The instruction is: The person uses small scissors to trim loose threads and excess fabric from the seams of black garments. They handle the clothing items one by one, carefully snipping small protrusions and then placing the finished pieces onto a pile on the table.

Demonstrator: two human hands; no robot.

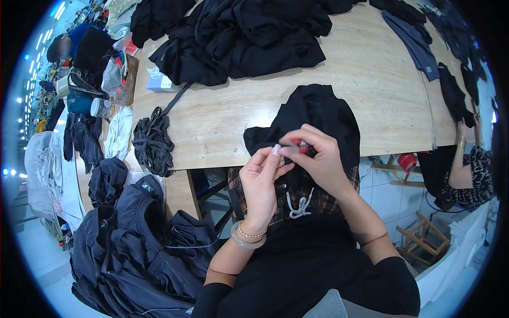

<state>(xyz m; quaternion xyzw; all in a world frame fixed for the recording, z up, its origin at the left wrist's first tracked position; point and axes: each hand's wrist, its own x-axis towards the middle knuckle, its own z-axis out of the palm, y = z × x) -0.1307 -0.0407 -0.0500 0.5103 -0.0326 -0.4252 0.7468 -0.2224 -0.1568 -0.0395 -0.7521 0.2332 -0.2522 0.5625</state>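
Note:
A black garment [331, 119] lies at the table's front edge, partly hanging over it in front of me. My left hand [261, 177] is closed in a pinch over its near left edge, and the cloth seems to run to the fingertips. Close against those fingertips, my right hand [321, 159] is closed around a small red-handled tool [304, 148]. Fingers cover most of this tool, and its dark tip is blurred, so its exact kind is hidden.
Black garments [249, 42] are heaped at the table's [212, 122] far side. Dark strips [154, 140] lie bundled at left, near a tissue box [160, 80]. Dark clothes [138, 254] pile up by my left arm. Another person's arm [460, 164] and a wooden stool [422, 238] are at right.

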